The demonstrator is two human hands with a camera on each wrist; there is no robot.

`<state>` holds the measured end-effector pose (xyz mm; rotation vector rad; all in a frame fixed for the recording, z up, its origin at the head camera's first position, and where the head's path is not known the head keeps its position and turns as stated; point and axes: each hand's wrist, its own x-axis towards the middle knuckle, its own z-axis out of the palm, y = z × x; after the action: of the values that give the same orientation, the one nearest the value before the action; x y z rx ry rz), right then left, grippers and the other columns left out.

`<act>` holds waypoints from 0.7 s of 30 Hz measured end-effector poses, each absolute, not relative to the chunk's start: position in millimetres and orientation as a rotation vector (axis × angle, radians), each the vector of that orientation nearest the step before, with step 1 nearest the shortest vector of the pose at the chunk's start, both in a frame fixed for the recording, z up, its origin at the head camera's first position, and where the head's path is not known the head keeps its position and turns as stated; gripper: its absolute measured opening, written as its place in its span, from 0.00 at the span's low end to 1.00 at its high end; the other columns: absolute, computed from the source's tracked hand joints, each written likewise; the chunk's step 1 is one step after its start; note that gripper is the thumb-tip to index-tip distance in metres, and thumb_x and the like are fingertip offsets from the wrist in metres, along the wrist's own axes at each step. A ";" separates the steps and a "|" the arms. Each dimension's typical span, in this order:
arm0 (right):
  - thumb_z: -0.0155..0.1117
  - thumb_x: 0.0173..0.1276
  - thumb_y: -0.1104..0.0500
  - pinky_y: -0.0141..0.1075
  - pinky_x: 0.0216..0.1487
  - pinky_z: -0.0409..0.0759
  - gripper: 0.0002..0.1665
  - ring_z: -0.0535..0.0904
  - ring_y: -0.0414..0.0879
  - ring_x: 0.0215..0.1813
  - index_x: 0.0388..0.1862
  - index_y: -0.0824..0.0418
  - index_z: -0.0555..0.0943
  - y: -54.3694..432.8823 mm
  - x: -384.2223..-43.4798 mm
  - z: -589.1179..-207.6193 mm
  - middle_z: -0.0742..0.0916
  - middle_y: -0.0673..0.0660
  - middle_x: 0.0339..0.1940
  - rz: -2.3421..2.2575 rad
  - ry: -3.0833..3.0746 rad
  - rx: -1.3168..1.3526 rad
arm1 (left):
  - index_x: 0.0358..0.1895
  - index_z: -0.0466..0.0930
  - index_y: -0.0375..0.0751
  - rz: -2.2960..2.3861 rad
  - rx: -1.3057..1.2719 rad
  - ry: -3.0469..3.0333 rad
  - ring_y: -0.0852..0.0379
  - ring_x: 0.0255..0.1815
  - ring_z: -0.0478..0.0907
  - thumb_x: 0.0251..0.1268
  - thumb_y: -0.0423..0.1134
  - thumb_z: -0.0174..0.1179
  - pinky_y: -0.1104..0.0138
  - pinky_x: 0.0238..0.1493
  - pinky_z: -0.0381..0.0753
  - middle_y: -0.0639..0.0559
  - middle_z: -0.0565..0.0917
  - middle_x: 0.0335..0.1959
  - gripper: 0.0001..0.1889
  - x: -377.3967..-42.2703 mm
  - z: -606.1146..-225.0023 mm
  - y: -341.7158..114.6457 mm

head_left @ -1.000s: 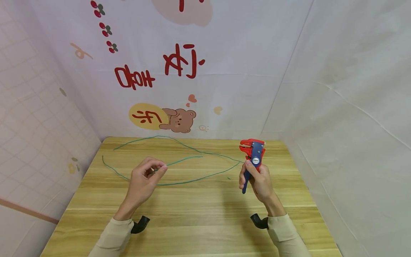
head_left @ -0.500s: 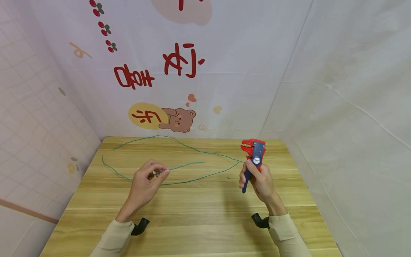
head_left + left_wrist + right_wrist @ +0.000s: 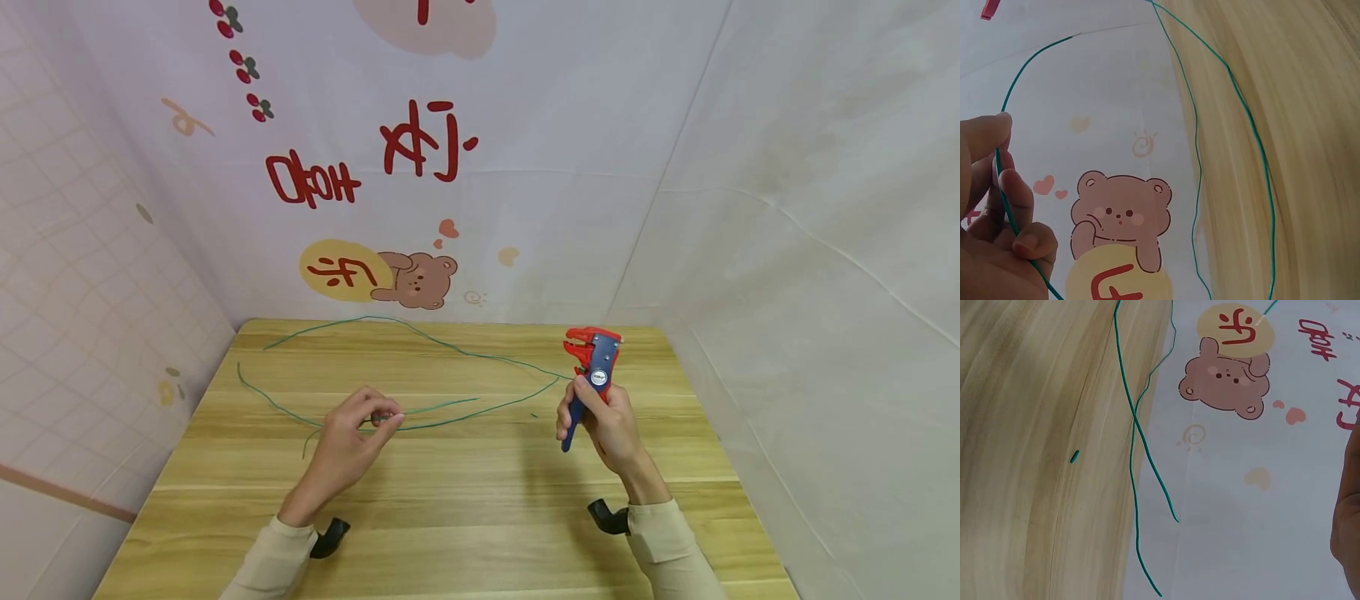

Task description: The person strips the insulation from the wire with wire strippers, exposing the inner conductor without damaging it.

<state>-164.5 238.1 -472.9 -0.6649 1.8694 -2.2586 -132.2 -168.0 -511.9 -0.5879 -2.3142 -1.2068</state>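
Note:
My left hand (image 3: 352,437) pinches a green wire (image 3: 1016,81) between thumb and fingers, above the left middle of the table. One end of it points right, with a short pale tip in the left wrist view; a tail hangs behind the wrist. On the right, my right hand (image 3: 611,421) grips a red and blue wire stripper (image 3: 602,358) by its handles. Its head points up and its red jaws face left, with nothing between them. Only an edge of the right hand shows in the right wrist view, and the stripper is out of that view.
Two long green wires, an upper one (image 3: 450,347) and a lower one (image 3: 480,412), lie on the wooden table (image 3: 450,533) and cross near the stripper. A tiny green offcut (image 3: 1074,456) lies near them. A printed white wall covering (image 3: 555,242) stands behind the table.
My left hand has moved slightly down and right, lowering the wire it pinches; its tail now shows left of the wrist. The right hand with the wire stripper has hardly moved.

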 end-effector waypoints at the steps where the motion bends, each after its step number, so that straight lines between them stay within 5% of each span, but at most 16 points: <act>1: 0.41 0.98 0.56 0.42 0.35 0.92 0.22 0.89 0.46 0.27 0.44 0.63 0.77 238.4 -164.5 -473.3 0.87 0.52 0.26 -2.255 1.870 -0.669 | 0.41 0.91 0.47 -1.179 -0.590 -2.320 0.67 0.36 0.78 0.67 0.25 0.78 0.69 0.38 0.83 0.59 0.86 0.38 0.11 -131.6 -513.4 -167.2; 8: 0.41 0.98 0.57 0.43 0.37 0.93 0.21 0.89 0.47 0.28 0.44 0.65 0.76 239.8 -165.6 -476.7 0.87 0.52 0.28 -2.248 1.862 -0.692 | 0.38 0.91 0.44 -1.111 -0.650 -2.327 0.64 0.38 0.83 0.64 0.23 0.80 0.67 0.41 0.87 0.58 0.87 0.38 0.11 -126.7 -523.8 -158.6; 21: 0.42 0.98 0.57 0.43 0.39 0.93 0.21 0.89 0.47 0.28 0.45 0.66 0.76 241.3 -166.4 -480.1 0.87 0.52 0.28 -2.243 1.852 -0.693 | 0.37 0.91 0.45 -0.964 -0.653 -2.394 0.62 0.34 0.78 0.63 0.26 0.81 0.70 0.35 0.80 0.57 0.84 0.35 0.11 -118.8 -539.8 -153.6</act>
<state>-166.4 241.3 -480.1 -0.6928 1.8519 -2.2426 -118.8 -153.6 -539.8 -0.6533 -2.3942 -0.9640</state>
